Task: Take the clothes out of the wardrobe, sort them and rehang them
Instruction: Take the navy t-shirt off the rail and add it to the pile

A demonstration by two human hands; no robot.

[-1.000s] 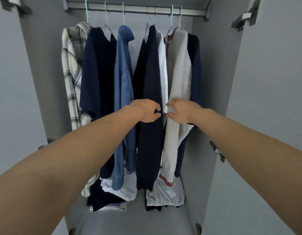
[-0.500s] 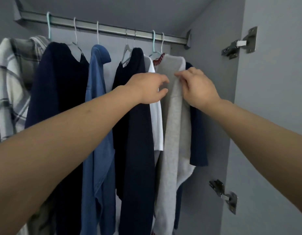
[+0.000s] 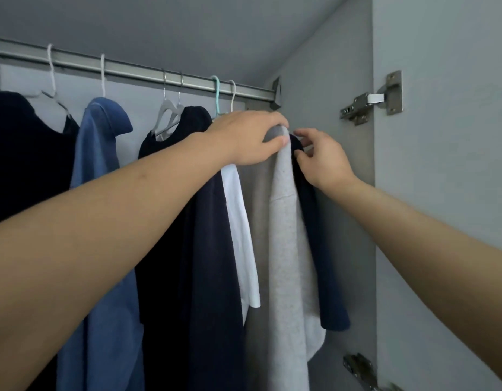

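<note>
Head view: left hand [image 3: 245,138] atop grey garment [image 3: 286,235].

A home wardrobe: shirts and tops hang on hangers [image 3: 167,114] from a metal rail [image 3: 137,73], with hinged doors [image 3: 441,193].

The wardrobe's inside is flat grey: a back panel [image 3: 137,88], a sloping-looking top panel [image 3: 165,26] and a right side wall [image 3: 328,88]. Two metal hinges, upper [image 3: 369,100] and lower [image 3: 362,371], join the open grey door [image 3: 447,170]. Light is dim and even.
</note>
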